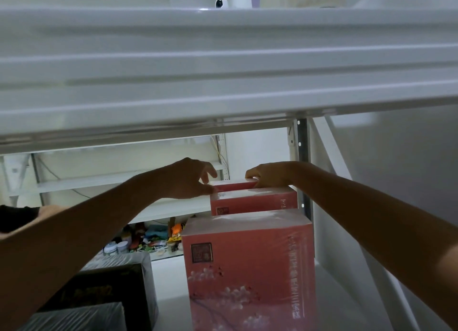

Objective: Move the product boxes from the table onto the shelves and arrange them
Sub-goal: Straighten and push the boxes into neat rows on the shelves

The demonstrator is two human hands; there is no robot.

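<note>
Three pink boxes [247, 268] lined the shelf [168, 281], two dark boxes [111, 281] beside them, and my left hand [188, 179] and right hand [267, 175] gripped the ends of the farthest box [233, 183].

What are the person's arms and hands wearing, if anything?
Left hand and right hand are bare: no gloves, rings or watch visible. Both forearms are uncovered. A black sleeve shows at the frame's left edge, apparently a short one.
</note>
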